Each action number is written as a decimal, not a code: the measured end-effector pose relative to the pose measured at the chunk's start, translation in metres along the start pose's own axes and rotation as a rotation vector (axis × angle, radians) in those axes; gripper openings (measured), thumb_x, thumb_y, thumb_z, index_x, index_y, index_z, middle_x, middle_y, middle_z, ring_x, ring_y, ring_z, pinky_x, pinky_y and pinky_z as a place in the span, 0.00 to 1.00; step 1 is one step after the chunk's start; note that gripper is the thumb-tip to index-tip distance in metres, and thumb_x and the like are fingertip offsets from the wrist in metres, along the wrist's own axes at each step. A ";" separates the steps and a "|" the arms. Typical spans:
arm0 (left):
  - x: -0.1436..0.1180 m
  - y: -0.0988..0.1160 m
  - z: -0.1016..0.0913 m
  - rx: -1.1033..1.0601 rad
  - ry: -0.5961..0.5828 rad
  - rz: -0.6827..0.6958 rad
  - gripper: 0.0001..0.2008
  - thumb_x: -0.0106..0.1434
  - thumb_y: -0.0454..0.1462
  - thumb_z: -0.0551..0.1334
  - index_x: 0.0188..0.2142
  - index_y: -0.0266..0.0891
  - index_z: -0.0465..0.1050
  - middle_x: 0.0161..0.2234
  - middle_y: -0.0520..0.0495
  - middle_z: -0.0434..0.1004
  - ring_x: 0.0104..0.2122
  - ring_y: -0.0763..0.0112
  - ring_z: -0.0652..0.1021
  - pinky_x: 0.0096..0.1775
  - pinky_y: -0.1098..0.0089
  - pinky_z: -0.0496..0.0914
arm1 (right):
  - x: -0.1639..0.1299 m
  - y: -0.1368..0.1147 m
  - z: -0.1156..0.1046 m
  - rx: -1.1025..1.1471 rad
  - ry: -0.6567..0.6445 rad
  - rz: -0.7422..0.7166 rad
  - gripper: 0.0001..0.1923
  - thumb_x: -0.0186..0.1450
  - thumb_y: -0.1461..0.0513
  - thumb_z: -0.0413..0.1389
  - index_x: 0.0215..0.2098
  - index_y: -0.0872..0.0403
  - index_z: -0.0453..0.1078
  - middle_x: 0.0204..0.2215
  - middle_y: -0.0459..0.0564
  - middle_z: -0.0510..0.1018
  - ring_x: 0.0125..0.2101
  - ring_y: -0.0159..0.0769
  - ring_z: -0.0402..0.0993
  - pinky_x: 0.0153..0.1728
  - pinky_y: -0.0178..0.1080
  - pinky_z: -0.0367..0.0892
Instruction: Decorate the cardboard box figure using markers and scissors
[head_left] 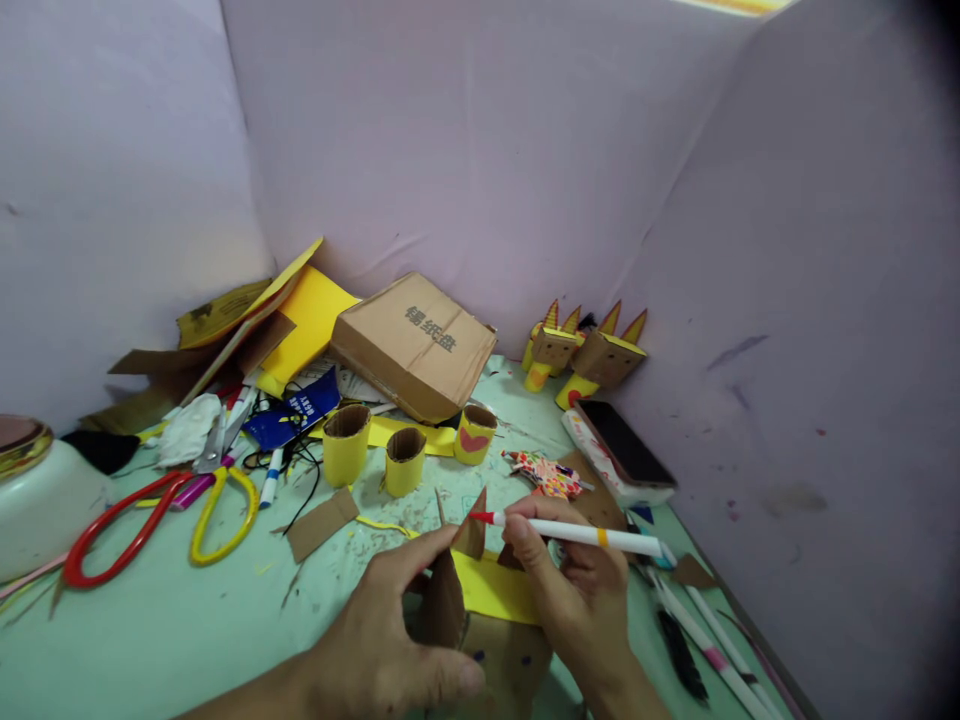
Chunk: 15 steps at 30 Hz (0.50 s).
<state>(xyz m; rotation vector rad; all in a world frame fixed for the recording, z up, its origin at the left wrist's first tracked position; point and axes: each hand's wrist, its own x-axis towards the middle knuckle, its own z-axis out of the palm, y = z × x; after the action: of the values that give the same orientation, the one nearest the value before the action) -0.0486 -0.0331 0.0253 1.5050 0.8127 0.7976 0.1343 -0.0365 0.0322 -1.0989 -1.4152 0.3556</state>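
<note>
A white marker pen (585,534) with a red tip is pinched in my right hand (581,590). Its tip meets a pointed cardboard ear (472,530) on a small cardboard animal head (506,655). That head has a yellow top strip and two dark dots on its front. My left hand (390,620) grips the head from its left side, thumb in front and forefinger near the ear. Beyond the hands stand yellow-wrapped cardboard tubes: a tall one (346,445), a short one (405,462) and one with a red heart (475,436).
Red-and-yellow-handled scissors (221,515) lie left, beside a white jar (45,510). A cardboard box (412,345) leans at the back, near yellow sheets (304,320). Two horned cardboard figures (607,355) stand back right, behind a phone (626,440). Several markers (709,640) lie right.
</note>
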 end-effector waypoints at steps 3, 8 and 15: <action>0.000 -0.006 0.000 0.017 0.027 0.003 0.43 0.43 0.51 0.74 0.57 0.39 0.71 0.51 0.41 0.77 0.49 0.46 0.74 0.57 0.52 0.65 | 0.001 -0.003 0.001 0.006 -0.019 -0.033 0.05 0.62 0.64 0.60 0.28 0.52 0.76 0.19 0.43 0.77 0.18 0.29 0.72 0.20 0.29 0.69; 0.000 -0.006 0.001 -0.003 0.021 -0.025 0.42 0.43 0.48 0.75 0.57 0.40 0.71 0.48 0.45 0.79 0.47 0.49 0.75 0.58 0.53 0.64 | 0.002 0.000 0.000 0.018 -0.046 -0.039 0.06 0.62 0.63 0.60 0.27 0.52 0.76 0.19 0.43 0.77 0.18 0.29 0.72 0.20 0.28 0.69; -0.002 -0.004 0.000 0.028 0.033 0.037 0.41 0.44 0.50 0.74 0.58 0.42 0.71 0.55 0.44 0.77 0.51 0.47 0.75 0.58 0.55 0.66 | 0.000 0.008 -0.001 0.045 0.021 0.074 0.07 0.65 0.60 0.58 0.30 0.52 0.75 0.18 0.42 0.75 0.16 0.30 0.72 0.19 0.32 0.68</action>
<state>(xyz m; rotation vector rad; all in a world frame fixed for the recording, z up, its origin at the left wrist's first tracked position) -0.0497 -0.0344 0.0216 1.5387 0.8254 0.8437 0.1384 -0.0330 0.0267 -1.1171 -1.3447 0.4262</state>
